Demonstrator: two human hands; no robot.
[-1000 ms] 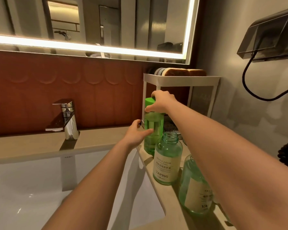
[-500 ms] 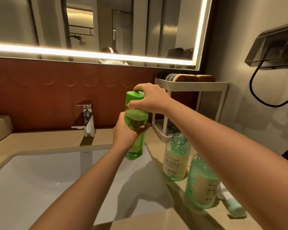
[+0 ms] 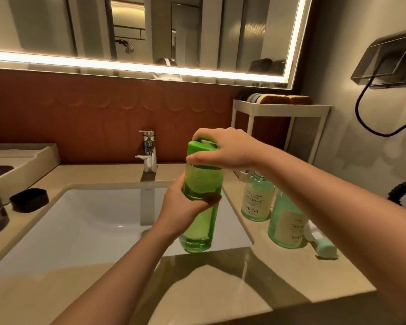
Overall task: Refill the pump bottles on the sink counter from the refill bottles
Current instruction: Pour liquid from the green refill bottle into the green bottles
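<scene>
- The refill bottle [image 3: 198, 238] is held upright over the right side of the sink [image 3: 92, 219], off the counter [image 3: 220, 289], probably so drips fall in the basin.
- The left grip [image 3: 183, 212] is wrapped round its body to steady it. The right grip [image 3: 223, 148] is clamped on the cap [image 3: 198, 146], seemingly to twist it off.
- A pump bottle [image 3: 256, 202] stands just right of the sink, its neck open for filling. A second bottle [image 3: 286, 228] is beside it.
- Both labels read "YAPING"; the first also shows "FOAM".
</scene>
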